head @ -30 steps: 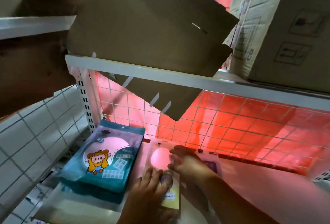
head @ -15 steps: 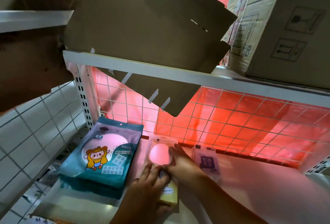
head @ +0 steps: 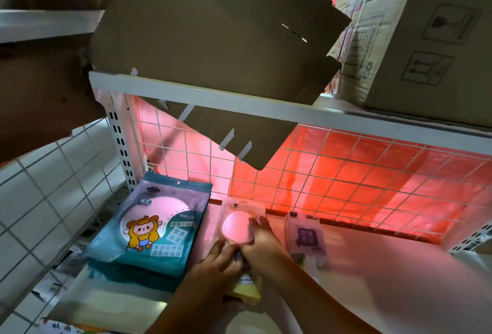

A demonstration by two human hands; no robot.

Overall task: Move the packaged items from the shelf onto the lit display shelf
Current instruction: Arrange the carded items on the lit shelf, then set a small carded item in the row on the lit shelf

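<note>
Teal pouches (head: 157,230), one stack of at least two, lie at the left of the lit display shelf (head: 372,267). One pink blister pack (head: 241,230) lies in the middle and one small lilac packet (head: 306,236) just to its right. Both forearms reach in. The left hand (head: 213,267) and right hand (head: 262,244), fingers curled, press together on the blister pack's lower half.

Glossy plastic pouch (head: 157,230), matt cardboard (head: 213,41)
</note>
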